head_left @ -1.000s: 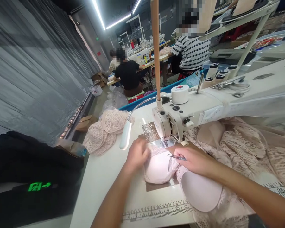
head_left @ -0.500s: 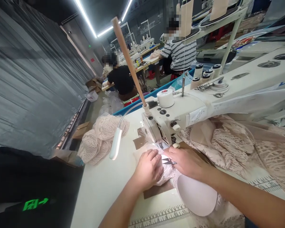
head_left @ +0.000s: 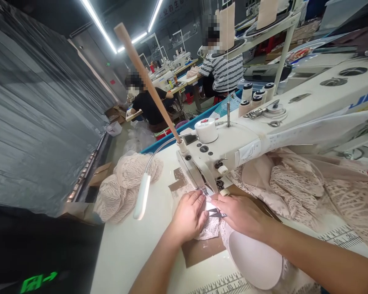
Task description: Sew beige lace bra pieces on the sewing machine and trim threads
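Pale pink lace (head_left: 209, 231) lies under the head of a white sewing machine (head_left: 202, 157). My left hand (head_left: 190, 214) is closed over the lace, its fingers pressing the cloth down close to the presser foot (head_left: 206, 191). Small dark-bladed thread snips (head_left: 215, 213) stick out from under my right hand (head_left: 241, 214), which is closed around them. The right fingertips also touch the lace, just right of the foot. A smooth moulded bra cup (head_left: 256, 257) joined to lace hangs toward me below my right wrist. The needle point is hidden.
Lace cups (head_left: 119, 183) are heaped at the table's left, near a bent lamp (head_left: 142, 197). More lace garments (head_left: 291, 183) lie behind my right arm. A wooden rod (head_left: 147, 81) rises from the machine head. Two people (head_left: 153, 104) sit at other machines beyond.
The whole view has shifted a little. Both hands stay at the presser foot, and the lace below my left hand lies slightly differently. The snips remain in my right hand.
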`<state>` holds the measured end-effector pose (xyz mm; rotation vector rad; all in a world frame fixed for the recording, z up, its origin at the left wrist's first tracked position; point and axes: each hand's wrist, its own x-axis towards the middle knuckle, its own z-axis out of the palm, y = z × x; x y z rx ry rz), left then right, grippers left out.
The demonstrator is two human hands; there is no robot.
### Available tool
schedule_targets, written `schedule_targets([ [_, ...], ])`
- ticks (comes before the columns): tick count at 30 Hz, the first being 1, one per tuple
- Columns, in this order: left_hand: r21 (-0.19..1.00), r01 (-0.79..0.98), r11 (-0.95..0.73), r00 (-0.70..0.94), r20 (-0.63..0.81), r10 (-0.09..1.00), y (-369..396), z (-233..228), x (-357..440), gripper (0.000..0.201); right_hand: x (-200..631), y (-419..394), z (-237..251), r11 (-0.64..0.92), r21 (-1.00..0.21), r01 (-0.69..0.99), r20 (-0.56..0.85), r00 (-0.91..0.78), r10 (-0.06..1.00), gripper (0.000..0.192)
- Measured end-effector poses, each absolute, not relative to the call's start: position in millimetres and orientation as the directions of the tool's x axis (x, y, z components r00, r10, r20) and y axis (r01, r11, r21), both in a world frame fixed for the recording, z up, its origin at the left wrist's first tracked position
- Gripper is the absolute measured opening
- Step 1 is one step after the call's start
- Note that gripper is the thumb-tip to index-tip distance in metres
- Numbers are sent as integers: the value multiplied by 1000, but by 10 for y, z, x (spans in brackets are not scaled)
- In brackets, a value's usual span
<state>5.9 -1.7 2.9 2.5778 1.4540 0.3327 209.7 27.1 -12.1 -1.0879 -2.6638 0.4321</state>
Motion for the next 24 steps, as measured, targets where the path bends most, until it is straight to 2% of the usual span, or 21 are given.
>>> schedule_targets([
  [5,248,806,-538,528,113,842,22,42,41,50,2082,265,-167,673,-363,645,110,-687,718,42],
  [13,238,805,-543,532,112,839,33,40,24,49,2068,260,-193,675,-348,651,128,-680,722,47],
  [19,166,829,-534,512,156,844,-14,25,36,48,2120,257,-140,713,-366,598,142,-721,678,48],
  [24,176,788,-590,561,191,805,-75,2,62,45,2137,264,-135,721,-390,572,146,-735,662,50],
])
